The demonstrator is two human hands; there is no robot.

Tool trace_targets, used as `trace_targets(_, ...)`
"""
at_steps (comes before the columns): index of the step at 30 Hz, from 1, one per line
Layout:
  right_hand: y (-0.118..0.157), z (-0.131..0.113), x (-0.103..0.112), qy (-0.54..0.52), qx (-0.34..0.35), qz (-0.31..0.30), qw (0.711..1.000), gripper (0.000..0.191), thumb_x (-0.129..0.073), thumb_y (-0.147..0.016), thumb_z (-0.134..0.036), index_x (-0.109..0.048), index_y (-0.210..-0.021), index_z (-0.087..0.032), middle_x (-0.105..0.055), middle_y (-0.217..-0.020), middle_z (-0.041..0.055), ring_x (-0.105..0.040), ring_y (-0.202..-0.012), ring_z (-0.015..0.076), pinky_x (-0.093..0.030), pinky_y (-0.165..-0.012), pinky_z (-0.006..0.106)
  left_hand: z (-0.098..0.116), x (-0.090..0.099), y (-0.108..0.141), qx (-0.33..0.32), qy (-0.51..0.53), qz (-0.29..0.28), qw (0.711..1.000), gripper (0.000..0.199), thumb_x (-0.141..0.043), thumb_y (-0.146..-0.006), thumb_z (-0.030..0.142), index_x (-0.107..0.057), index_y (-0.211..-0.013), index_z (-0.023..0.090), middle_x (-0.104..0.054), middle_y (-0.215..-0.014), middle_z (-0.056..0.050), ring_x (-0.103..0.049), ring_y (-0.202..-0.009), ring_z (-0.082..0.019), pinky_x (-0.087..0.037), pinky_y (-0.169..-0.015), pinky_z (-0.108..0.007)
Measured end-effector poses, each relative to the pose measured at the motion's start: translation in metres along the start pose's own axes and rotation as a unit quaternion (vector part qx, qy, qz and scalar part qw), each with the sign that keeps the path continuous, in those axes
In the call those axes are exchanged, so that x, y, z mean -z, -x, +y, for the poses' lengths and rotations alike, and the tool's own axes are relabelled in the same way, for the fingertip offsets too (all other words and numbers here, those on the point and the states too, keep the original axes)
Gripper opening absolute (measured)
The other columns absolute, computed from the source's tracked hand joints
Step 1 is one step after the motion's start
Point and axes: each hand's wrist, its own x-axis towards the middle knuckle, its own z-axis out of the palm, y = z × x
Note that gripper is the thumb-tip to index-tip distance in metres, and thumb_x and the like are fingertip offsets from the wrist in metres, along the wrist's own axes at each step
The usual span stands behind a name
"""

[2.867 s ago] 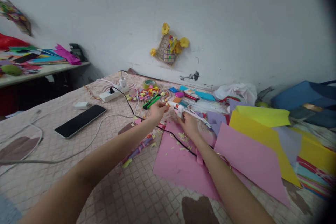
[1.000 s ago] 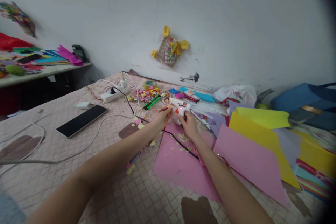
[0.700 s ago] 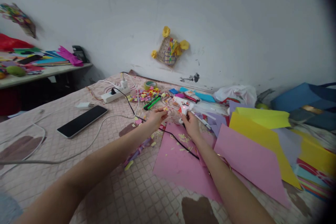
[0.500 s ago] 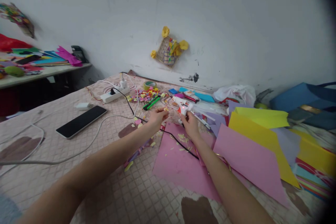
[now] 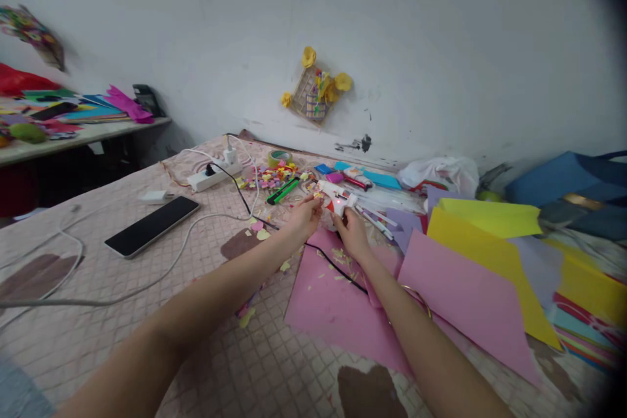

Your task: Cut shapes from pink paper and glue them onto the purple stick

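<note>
Right hand (image 5: 351, 234): seen just right of frame centre, fingers closed around the grip of a white glue gun (image 5: 336, 196), which is held above the table with its nozzle turned toward the left of the frame; a red light is shown on its body.

Left hand (image 5: 305, 217): placed just left of the glue gun, fingertips pinched together at the nozzle on a small paper piece (image 5: 317, 195), too small to be made out in detail.

Black cord (image 5: 337, 269): run from under the hands across a pink sheet (image 5: 337, 307) in the lower centre.

Further pink sheet (image 5: 470, 300) and yellow sheet (image 5: 490, 235): laid overlapping at the right.

Black phone (image 5: 151, 225): laid flat at the left, white cable (image 5: 147, 284) just beside it.

White power strip (image 5: 213, 176): placed in the upper-left part of the table.

Green-and-black cutter (image 5: 283, 190) and coloured paper scraps (image 5: 272, 176): found just beyond the left hand.

Tape roll (image 5: 279, 157): set near the wall.
</note>
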Motion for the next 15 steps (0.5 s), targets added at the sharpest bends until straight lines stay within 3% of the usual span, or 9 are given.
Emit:
trace_targets(5,0.0001,-0.0013,-0.0014,0.002,-0.005,0.002,1.0,0.019,-0.046,-0.082,-0.034,-0.054,-0.078,-0.017,-0.057,-0.067,0.0039,-0.048,-0.059,0.0176,-0.035,-0.054,0.027,0.0023,0.002,0.0037,-0.013,-0.002,-0.024,1.0,0.021,-0.062,-0.065,-0.006,-0.056,-0.067,0.015,-0.056,-0.058,0.004,-0.053,-0.051,-0.005,-0.037,-0.051,-0.016)
trace_targets(15,0.0001,-0.0027,-0.0008,0.003,-0.014,0.022,1.0,0.019,-0.046,-0.081,-0.035,-0.051,-0.072,-0.018,-0.055,-0.064,0.0033,-0.047,-0.058,0.0171,-0.033,-0.054,0.027,0.0006,0.0093,0.0027,-0.045,-0.045,-0.069,0.996,0.021,-0.064,-0.063,-0.001,-0.059,-0.073,0.017,-0.059,-0.066,0.005,-0.054,-0.06,-0.005,-0.035,-0.058,-0.017)
